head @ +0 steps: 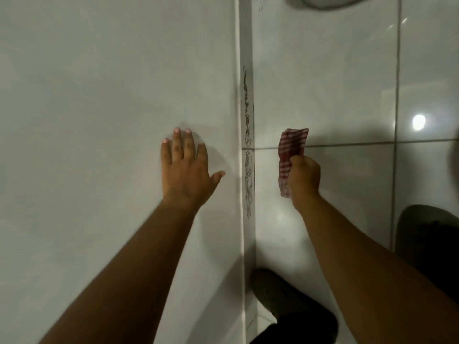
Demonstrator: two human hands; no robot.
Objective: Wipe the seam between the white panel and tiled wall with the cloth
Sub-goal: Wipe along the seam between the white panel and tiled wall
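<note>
A white panel point(104, 108) fills the left half of the view. Glossy tiles point(323, 90) fill the right half. Between them runs a narrow vertical seam strip point(248, 120) marked with dark scribbles along its middle stretch. My left hand point(185, 170) lies flat on the panel with fingers spread, just left of the seam. My right hand point(304, 177) is a closed fist around a red-and-white checked cloth point(290, 150), whose ends stick out above and below the fist. The cloth hangs a little right of the seam and does not touch it.
Dark grout lines point(397, 95) cross the tiles. My two dark shoes point(278, 294) point(427, 234) show at the bottom right. A rounded grey object point(330, 1) sits at the top edge. A bright light reflection point(419, 122) shines on the tile.
</note>
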